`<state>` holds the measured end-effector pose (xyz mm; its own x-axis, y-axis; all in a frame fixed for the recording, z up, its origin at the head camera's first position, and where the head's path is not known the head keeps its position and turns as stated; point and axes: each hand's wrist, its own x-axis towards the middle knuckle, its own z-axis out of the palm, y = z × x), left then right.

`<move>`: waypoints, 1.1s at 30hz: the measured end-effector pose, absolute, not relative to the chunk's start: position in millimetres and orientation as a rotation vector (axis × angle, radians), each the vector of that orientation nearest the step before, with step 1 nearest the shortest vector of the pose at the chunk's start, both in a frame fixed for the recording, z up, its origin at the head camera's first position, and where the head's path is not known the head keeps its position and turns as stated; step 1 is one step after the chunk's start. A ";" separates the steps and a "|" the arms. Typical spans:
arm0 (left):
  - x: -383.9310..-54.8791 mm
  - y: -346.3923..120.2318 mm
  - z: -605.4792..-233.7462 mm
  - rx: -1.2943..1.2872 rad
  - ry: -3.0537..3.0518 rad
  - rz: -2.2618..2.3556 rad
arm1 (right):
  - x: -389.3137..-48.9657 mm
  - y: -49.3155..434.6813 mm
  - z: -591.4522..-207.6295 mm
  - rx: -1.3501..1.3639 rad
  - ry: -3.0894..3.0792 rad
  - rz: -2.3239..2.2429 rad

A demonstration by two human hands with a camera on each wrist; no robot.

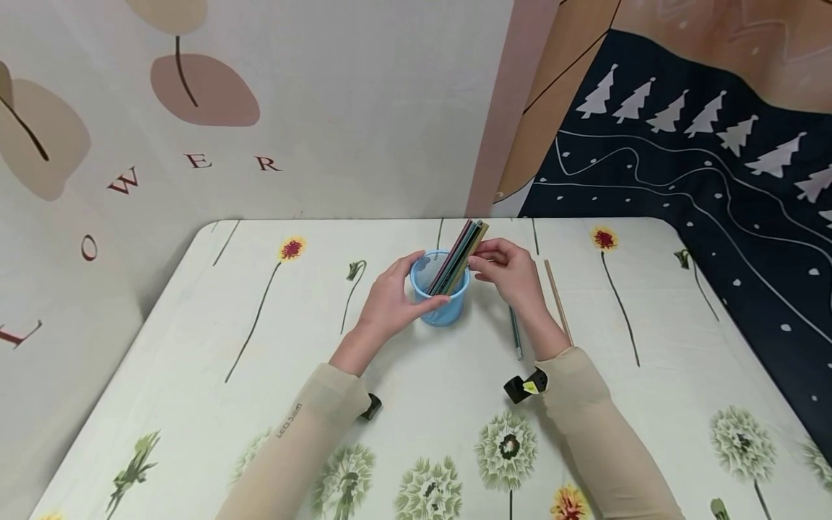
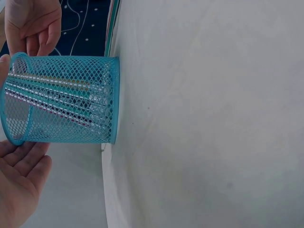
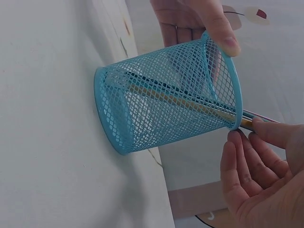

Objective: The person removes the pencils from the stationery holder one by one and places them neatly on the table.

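Note:
A blue mesh pencil cup (image 1: 445, 315) stands on the table with a bundle of pencils (image 1: 460, 254) leaning in it toward the right side of its rim. My left hand (image 1: 388, 295) grips the cup near the top, thumb across the front and fingers round the far side. In the right wrist view the left thumb (image 3: 231, 46) lies at the rim. My right hand (image 1: 513, 273) is at the cup's right, its thumb (image 3: 266, 126) against the pencils where they cross the rim (image 3: 236, 90). Its other fingers are loosely bent below them, not visibly wrapped round the bundle.
A dark green pencil (image 1: 515, 334) and a tan pencil-like stick (image 1: 557, 300) lie on the table, partly behind my right wrist. A flower-print cloth (image 1: 416, 404) covers the table. Behind it hang a pale printed cloth (image 1: 364, 108) and a dark one with white trees (image 1: 650, 166).

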<state>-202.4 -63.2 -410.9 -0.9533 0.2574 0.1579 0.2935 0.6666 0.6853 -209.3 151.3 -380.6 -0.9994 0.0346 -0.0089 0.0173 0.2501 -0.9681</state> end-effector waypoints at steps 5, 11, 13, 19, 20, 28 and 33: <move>-202.2 -63.7 -410.4 -0.474 -2.820 -1.163 | -209.3 150.4 -381.3 -0.056 -2.460 1.902; -201.6 -64.1 -410.6 -0.481 -2.811 -1.164 | -208.7 149.8 -381.4 -0.041 -2.454 1.875; -201.4 -64.2 -410.8 -0.482 -2.807 -1.169 | -208.5 149.4 -381.1 -0.048 -2.455 1.868; -201.4 -64.2 -411.5 -0.481 -2.810 -1.165 | -209.7 147.3 -381.4 -0.034 -2.417 1.902; -201.4 -64.2 -411.5 -0.481 -2.811 -1.165 | -210.0 147.0 -381.5 -0.031 -2.411 1.908; -201.7 -63.8 -411.7 -0.478 -2.818 -1.164 | -210.8 145.4 -381.6 -0.024 -2.397 1.902; -202.4 -63.6 -410.8 -0.478 -2.821 -1.164 | -211.1 145.7 -378.8 -0.043 -2.414 1.875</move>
